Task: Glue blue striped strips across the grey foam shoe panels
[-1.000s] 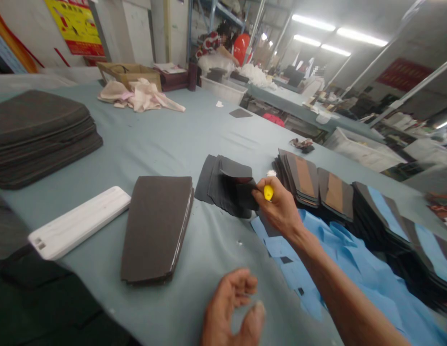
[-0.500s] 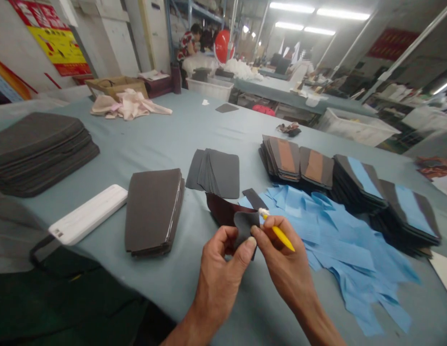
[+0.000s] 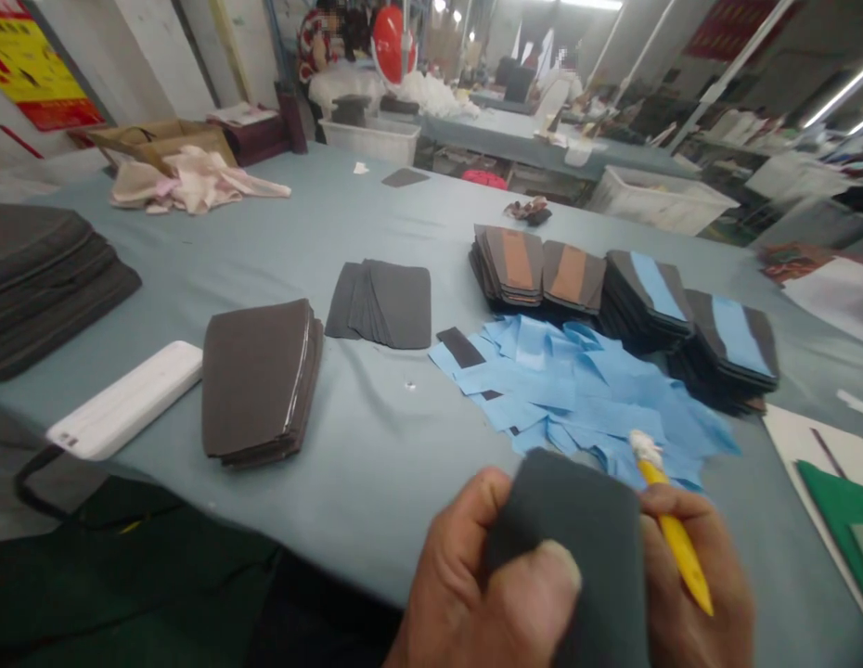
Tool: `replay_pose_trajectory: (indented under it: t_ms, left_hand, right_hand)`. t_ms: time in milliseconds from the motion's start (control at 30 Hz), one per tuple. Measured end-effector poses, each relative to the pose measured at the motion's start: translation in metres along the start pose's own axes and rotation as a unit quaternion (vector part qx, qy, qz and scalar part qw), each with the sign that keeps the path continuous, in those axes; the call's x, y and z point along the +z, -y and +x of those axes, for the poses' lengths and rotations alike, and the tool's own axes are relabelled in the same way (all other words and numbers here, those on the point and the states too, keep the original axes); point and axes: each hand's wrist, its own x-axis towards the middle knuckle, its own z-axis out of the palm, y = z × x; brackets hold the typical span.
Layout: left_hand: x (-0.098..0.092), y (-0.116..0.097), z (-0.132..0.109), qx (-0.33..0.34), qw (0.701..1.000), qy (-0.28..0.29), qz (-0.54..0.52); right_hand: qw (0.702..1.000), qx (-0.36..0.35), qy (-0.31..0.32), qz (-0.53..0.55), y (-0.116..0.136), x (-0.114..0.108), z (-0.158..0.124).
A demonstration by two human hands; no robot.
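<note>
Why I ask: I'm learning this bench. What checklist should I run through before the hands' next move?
1. Left hand holding the dark gray piece: ok, thumb on its face.
2. Yellow tool held in the right hand: ok.
3. White tip clear of the blue strips: cannot tell, it overlaps them in view.
4. Loose gray pieces squared up: not ok, fanned out.
5. Held piece's underside clean: cannot tell, hidden.

Bare tabletop (image 3: pixel 366 455) midway, stack (image 3: pixel 254 371) left, blue strips (image 3: pixel 585 385) right
</note>
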Motion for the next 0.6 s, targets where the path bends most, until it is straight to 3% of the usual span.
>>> replay_pose_trajectory:
  t_ms: [100, 133, 167, 200, 300, 467, 600]
  left_hand:
    - [-0.03, -0.004, 0.005, 0.089, 0.986, -0.082, 0.117]
    - [-0.043, -0.006, 0.006, 0.13, 0.955, -0.135, 0.23]
    - [-0.056, -0.009, 0.006, 0.162, 0.891, -0.182, 0.383]
    - [-0.069, -0.012, 0.006, 0.203, 0.789, -0.222, 0.535]
    - [-0.099, -0.02, 0.003, 0.249, 0.667, -0.286, 0.641]
    - [-0.12, -0.022, 0.001, 0.258, 0.554, -0.323, 0.723]
    - [-0.125, -0.017, 0.004, 0.25, 0.498, -0.331, 0.761]
  right_hand:
    - [0.991, -0.12, 0.011, -0.062, -0.007, 0.018, -0.003]
    - [0.986, -0.147, 0.006, -0.078, -0.01, 0.025, -0.002]
    - [0.982, -0.163, 0.005, -0.093, -0.014, 0.032, -0.002]
    - [0.979, -0.176, 0.004, -0.106, -0.019, 0.039, 0.0]
    - [0.967, -0.21, 0.013, -0.144, -0.028, 0.054, 0.004]
    - [0.95, -0.256, 0.004, -0.179, -0.022, 0.049, 0.001]
    - [0.929, -0.29, 0.01, -0.228, -0.003, 0.029, -0.029]
